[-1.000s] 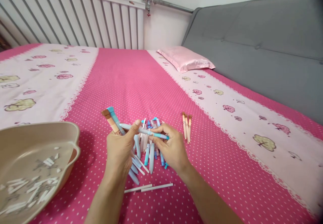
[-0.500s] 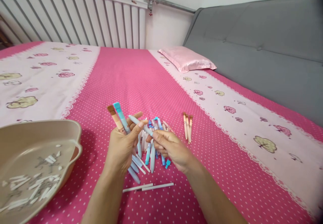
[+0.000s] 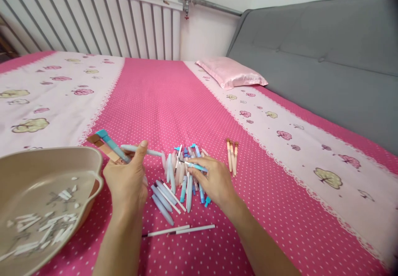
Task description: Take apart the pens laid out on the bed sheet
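My left hand (image 3: 126, 184) is closed around several pen parts beside the basin. A blue pen top (image 3: 112, 143) and a brown-and-peach pen top (image 3: 104, 145) stick out to its left. A pale blue tapered pen barrel (image 3: 149, 152) lies across it under the thumb, pointing right. My right hand (image 3: 216, 180) pinches a slim light blue pen piece (image 3: 197, 167) with a dark, thin end, low over the mixed pile of pen parts (image 3: 177, 168). Pale barrels (image 3: 163, 209) and white refills (image 3: 175, 197) lie between the hands.
A beige basin (image 3: 101, 180) at the left holds short white pieces (image 3: 27, 224). Three brown-topped pens (image 3: 231, 155) lie right of the pile. Two white refills (image 3: 194, 229) lie in front. Farther back are a pink pillow (image 3: 230, 72) and a grey headboard (image 3: 311, 39).
My hands have moved apart: the left went left with the pen tops and pale barrel. The right left that barrel and now pinches a light blue piece over the pile.
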Tool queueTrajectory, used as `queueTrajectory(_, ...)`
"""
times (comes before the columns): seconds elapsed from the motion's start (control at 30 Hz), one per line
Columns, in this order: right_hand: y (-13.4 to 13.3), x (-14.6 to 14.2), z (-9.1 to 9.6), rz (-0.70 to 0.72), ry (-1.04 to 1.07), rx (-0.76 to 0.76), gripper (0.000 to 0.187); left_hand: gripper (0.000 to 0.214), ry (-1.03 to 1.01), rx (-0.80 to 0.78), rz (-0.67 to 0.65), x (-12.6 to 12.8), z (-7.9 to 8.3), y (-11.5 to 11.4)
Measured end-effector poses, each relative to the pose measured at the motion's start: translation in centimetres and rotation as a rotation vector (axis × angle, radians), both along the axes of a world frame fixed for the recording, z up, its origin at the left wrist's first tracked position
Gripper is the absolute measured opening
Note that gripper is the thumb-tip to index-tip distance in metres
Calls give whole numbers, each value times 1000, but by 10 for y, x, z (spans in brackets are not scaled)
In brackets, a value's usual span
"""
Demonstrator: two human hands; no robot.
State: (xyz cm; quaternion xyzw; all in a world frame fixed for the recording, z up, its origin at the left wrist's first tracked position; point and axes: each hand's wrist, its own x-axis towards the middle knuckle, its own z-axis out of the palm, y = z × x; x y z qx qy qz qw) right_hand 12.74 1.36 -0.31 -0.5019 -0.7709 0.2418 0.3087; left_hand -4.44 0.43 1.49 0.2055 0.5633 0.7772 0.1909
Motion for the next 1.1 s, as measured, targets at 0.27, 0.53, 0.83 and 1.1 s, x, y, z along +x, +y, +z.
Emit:
queueTrajectory(0.27,-2,-1,4,2,-77,-23,22,26,274,-281,-209,6,-2,-6)
queueTrajectory(0.53,-9,10,25,-9,57,-5,6,26,387,-410,-482,8,-10,-5)
queueTrajectory(0.83,-11,30,44,-158,168,-60,8,39,555,-583,-816,12,0,-10)
queueTrajectory(1.1,0,5,8,59,211,-122,33,48,635,-594,-972,10,2,-11)
